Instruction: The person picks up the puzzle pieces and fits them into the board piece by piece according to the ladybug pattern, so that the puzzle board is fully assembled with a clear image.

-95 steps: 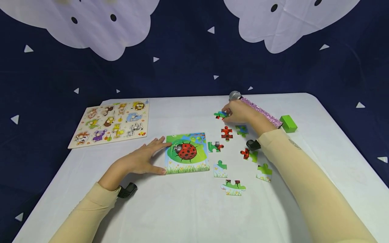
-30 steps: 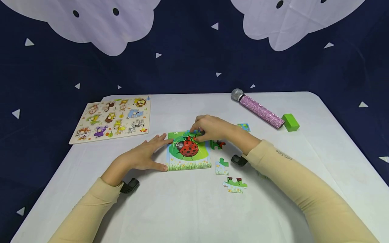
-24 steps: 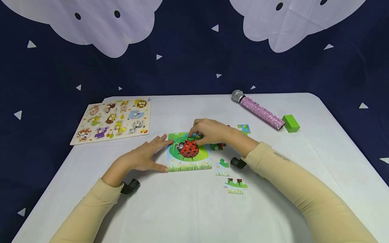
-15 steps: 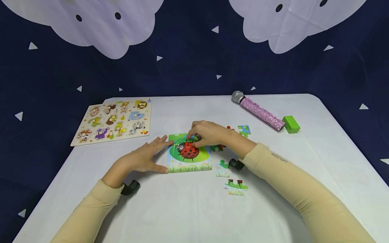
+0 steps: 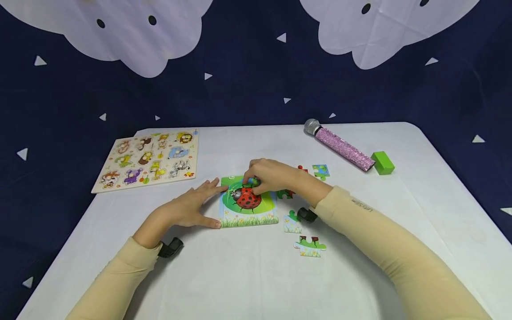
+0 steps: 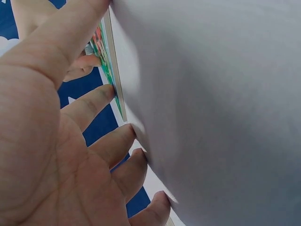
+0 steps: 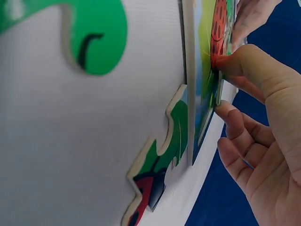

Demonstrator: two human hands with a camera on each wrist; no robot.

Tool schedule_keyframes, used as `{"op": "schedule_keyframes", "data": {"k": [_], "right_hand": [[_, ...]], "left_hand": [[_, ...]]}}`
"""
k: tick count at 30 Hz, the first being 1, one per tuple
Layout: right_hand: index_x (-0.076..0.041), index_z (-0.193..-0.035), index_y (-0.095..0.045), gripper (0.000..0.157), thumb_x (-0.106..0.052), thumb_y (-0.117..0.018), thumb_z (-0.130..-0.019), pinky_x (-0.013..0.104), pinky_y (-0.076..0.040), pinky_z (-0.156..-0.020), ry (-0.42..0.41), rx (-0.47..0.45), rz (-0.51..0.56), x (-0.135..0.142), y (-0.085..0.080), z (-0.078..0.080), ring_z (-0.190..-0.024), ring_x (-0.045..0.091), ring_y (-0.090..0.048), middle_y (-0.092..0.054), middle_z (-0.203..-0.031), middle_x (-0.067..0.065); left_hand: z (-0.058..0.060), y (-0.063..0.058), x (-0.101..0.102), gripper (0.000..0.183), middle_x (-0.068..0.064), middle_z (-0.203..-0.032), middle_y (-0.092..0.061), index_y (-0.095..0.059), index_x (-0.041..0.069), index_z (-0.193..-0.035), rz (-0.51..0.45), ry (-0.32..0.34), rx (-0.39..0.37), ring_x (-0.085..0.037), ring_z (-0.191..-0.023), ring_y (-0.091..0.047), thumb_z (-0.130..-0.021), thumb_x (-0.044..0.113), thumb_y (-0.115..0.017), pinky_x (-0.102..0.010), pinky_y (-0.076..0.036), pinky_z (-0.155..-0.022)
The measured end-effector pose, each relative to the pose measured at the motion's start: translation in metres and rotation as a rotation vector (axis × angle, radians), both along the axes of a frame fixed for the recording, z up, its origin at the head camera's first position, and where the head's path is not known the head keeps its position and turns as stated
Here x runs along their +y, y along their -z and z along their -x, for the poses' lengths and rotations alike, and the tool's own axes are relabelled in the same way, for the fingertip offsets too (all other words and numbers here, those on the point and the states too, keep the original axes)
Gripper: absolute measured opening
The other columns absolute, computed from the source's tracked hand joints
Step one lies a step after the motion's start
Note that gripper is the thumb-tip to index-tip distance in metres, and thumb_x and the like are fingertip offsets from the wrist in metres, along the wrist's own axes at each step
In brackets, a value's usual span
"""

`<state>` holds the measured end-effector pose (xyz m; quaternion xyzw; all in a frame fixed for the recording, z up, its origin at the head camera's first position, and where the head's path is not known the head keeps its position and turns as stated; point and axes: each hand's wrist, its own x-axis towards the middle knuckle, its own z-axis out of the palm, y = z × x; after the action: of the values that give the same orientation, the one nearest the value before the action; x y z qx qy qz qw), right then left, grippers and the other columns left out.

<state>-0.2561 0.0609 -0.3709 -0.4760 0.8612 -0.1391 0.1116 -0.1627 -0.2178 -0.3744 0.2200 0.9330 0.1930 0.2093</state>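
My left hand lies with fingers spread at the left side of the ladybug puzzle board. In the left wrist view its thumb and index fingertip touch the board's edge, and the other fingertips rest on the cloth. My right hand is over the board's upper right part. Its thumb and fingers pinch a puzzle piece, seen nearly edge-on in the right wrist view, against the printed picture. Right of the board lie a green, red and black piece, a grassy piece and a wider grassy piece.
A blue-green piece and a partly hidden red piece lie behind the right forearm. Farther back are a pink glitter microphone and a green block. An animal peg puzzle lies at the back left.
From the loose pieces at the back, my right hand has brought one piece left onto the board. Lately it has slid slightly farther left there. My left hand has stayed put.
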Motion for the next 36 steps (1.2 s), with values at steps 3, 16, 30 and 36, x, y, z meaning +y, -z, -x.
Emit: {"op": "schedule_keyframes", "data": {"k": [3, 16, 30, 36], "right_hand": [[-0.014, -0.127, -0.08, 0.032, -0.021, -0.08, -0.096, 0.035, -0.056, -0.088, 0.003, 0.002, -0.006, -0.001, 0.0, 0.0, -0.09, 0.016, -0.06, -0.073, -0.122, 0.009], [-0.015, -0.13, -0.079, 0.031, -0.022, -0.078, -0.1, 0.037, -0.058, -0.092, 0.038, -0.044, -0.013, 0.0, -0.002, -0.002, -0.101, 0.018, -0.064, -0.071, -0.126, 0.008], [-0.019, -0.131, -0.079, 0.031, -0.025, -0.078, -0.101, 0.042, -0.059, -0.103, 0.067, -0.057, -0.036, 0.002, -0.001, -0.004, -0.117, 0.023, -0.067, -0.068, -0.132, 0.007], [-0.019, -0.131, -0.079, 0.031, -0.026, -0.077, -0.102, 0.042, -0.059, -0.102, 0.066, -0.046, -0.035, 0.002, -0.001, -0.005, -0.117, 0.024, -0.068, -0.068, -0.132, 0.007]], "left_hand": [[0.0, 0.0, -0.001, 0.103, -0.021, -0.18, -0.012, -0.032, 0.02, -0.171, -0.003, 0.004, 0.0, -0.05, -0.166, -0.01, -0.089, 0.052, -0.086, -0.078, -0.011, -0.128], [-0.001, -0.003, 0.001, 0.104, -0.021, -0.18, -0.013, -0.032, 0.02, -0.17, 0.019, 0.006, 0.007, -0.049, -0.166, -0.011, -0.088, 0.052, -0.086, -0.077, -0.013, -0.129], [0.012, -0.009, 0.01, 0.115, -0.015, -0.182, -0.012, -0.031, 0.021, -0.171, 0.036, 0.062, 0.003, -0.05, -0.165, -0.016, -0.078, 0.044, -0.096, -0.074, -0.024, -0.128], [0.018, -0.014, 0.015, 0.117, -0.013, -0.182, -0.012, -0.031, 0.02, -0.171, 0.037, 0.105, -0.032, -0.051, -0.165, -0.014, -0.077, 0.042, -0.097, -0.074, -0.022, -0.128]]}}
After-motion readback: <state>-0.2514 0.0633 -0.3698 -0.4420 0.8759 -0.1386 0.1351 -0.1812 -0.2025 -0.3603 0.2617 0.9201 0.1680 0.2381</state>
